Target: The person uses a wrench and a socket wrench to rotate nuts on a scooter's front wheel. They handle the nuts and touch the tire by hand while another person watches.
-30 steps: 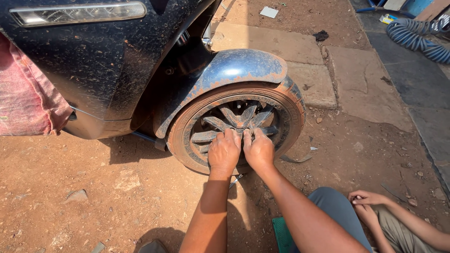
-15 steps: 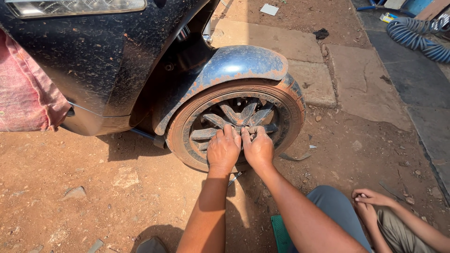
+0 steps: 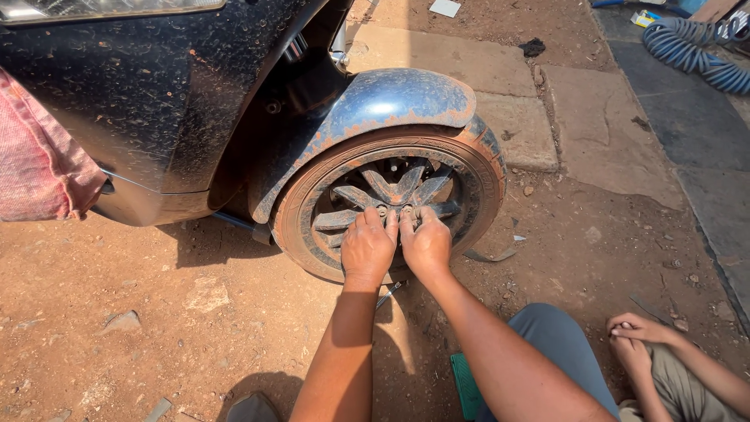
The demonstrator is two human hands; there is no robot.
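A dusty scooter front wheel with a dark spoked rim and a mud-stained tyre stands under a blue mudguard. My left hand and my right hand rest side by side on the hub of the wheel, fingertips pressed at the axle. What the fingers pinch is hidden behind them. A thin metal tool lies on the ground just below my hands.
The scooter's dark body fills the upper left, with a pink cloth at its side. Red dirt ground lies around, stone slabs behind. A blue coiled hose is top right. Another person's clasped hands sit at lower right.
Both hands stay on the wheel hub with only slight finger shifts. The view has moved a little.
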